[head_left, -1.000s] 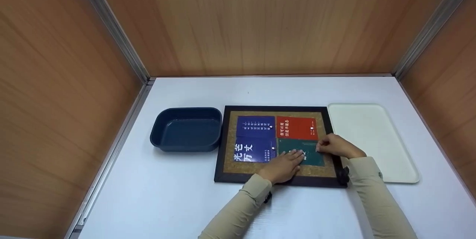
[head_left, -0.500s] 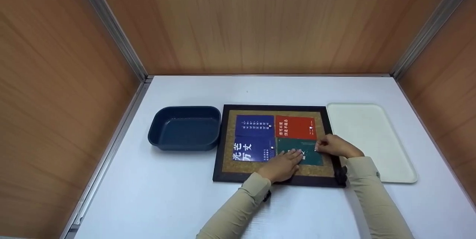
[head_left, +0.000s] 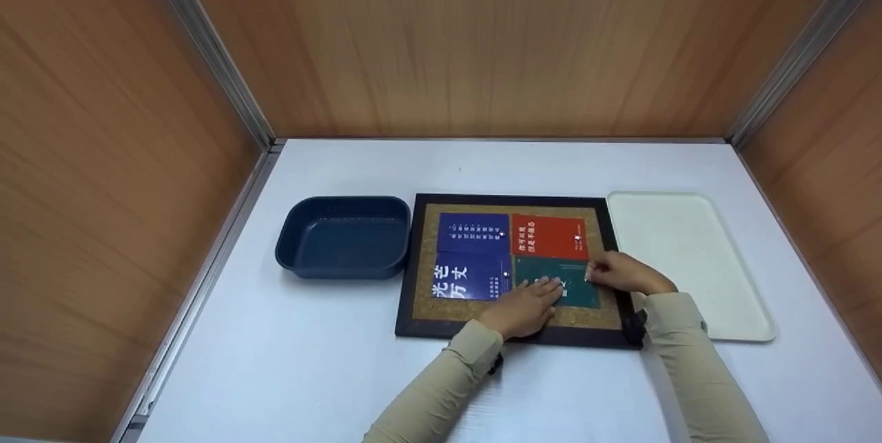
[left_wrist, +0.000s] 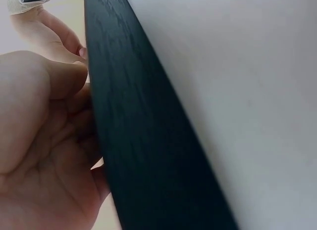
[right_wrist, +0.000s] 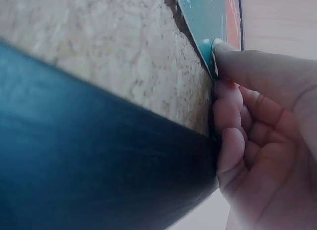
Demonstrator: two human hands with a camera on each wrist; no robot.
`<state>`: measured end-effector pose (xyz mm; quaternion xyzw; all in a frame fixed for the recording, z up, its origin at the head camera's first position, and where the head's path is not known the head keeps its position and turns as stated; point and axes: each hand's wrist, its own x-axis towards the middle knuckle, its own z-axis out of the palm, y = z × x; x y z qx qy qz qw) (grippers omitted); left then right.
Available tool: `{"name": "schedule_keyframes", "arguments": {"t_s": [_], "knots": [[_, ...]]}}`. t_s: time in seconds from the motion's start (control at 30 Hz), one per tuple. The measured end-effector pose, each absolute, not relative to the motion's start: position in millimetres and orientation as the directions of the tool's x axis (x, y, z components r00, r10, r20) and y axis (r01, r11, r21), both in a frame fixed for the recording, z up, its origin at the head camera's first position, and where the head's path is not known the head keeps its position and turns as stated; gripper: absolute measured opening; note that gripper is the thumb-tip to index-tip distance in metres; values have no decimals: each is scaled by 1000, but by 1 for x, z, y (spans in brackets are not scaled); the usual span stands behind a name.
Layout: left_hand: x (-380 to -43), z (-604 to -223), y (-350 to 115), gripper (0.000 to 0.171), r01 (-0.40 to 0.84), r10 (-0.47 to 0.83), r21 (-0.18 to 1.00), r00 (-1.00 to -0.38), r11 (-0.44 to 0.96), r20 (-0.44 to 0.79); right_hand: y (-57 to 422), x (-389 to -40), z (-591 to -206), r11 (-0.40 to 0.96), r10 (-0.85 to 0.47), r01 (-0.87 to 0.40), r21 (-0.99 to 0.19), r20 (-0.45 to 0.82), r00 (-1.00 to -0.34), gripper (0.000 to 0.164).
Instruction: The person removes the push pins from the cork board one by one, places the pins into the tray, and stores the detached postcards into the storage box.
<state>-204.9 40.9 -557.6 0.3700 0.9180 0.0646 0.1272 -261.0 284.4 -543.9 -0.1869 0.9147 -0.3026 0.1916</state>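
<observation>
A dark-framed cork board (head_left: pixel 448 311) lies flat on the table, bearing two blue cards, a red card (head_left: pixel 548 236) and a green card (head_left: pixel 551 266). My left hand (head_left: pixel 521 308) rests with extended fingers on the green card, covering its lower left part. At this card's right edge, my right hand (head_left: pixel 628 272) pinches a small shiny pushpin (head_left: pixel 587 280) between thumb and index finger, mostly hidden by them. In the right wrist view the thumb (right_wrist: pixel 237 64) presses at the edge of the green card (right_wrist: pixel 205 22), its other fingers curled beneath.
Left of the board stands a deep navy dish (head_left: pixel 344 246). A pale flat tray (head_left: pixel 689 250) adjoins the board's right side. Small pushpins show on the red card and both blue cards. Wooden panels (head_left: pixel 510 43) enclose the white table (head_left: pixel 275 360) at the back and sides.
The whole head view shifts slightly. Both hands keep their places on the green card, and the cards stay where they were.
</observation>
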Motion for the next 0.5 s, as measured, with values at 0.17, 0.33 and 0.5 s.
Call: {"name": "schedule_keyframes", "arguments": {"t_s": [0.17, 0.33, 0.5], "knots": [[-205, -558, 41, 49, 663, 695, 210, -695, 718, -184, 285, -261, -545, 735, -466, -230, -638, -228, -855, 13], [-204, -556, 41, 49, 658, 690, 212, -699, 723, -186, 286, -261, -547, 733, -467, -246, -635, -206, -860, 12], [-204, -555, 40, 48, 656, 693, 228, -697, 720, -183, 286, -261, -549, 734, -463, -247, -632, -202, -863, 14]]}}
